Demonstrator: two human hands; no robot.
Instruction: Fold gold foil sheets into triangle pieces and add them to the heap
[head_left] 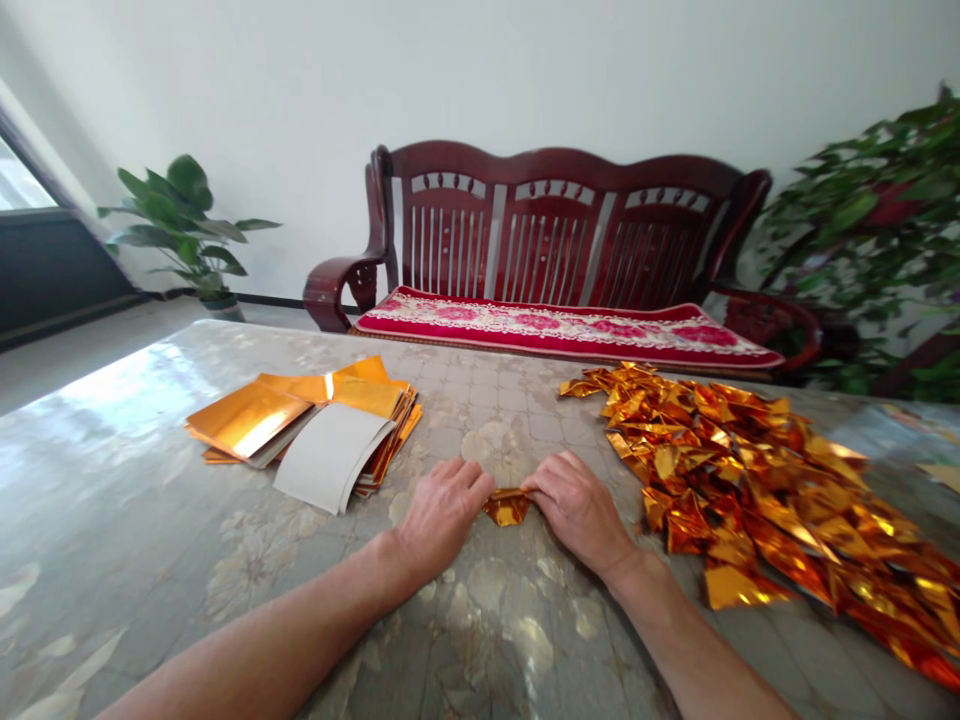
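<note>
In the middle of the surface (495, 640), the left hand (448, 508) and right hand (579, 508), both curled nearly closed, pinch opposite ends of a folded foil (508, 508). Pulling hard could tear it — it looks thin — and a rightward sweep could scatter the pile (750, 480) reaching toward the far edge. The foil's underside is hidden; the pile's right end and the near edge are cut off.

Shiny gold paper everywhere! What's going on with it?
A person's left hand and right hand are holding the two ends of a small folded gold piece at the table. Over on the left lies a loose stack of flat gold sheets, some with their grey side up. On the right is a big heap of folded gold pieces.
</note>
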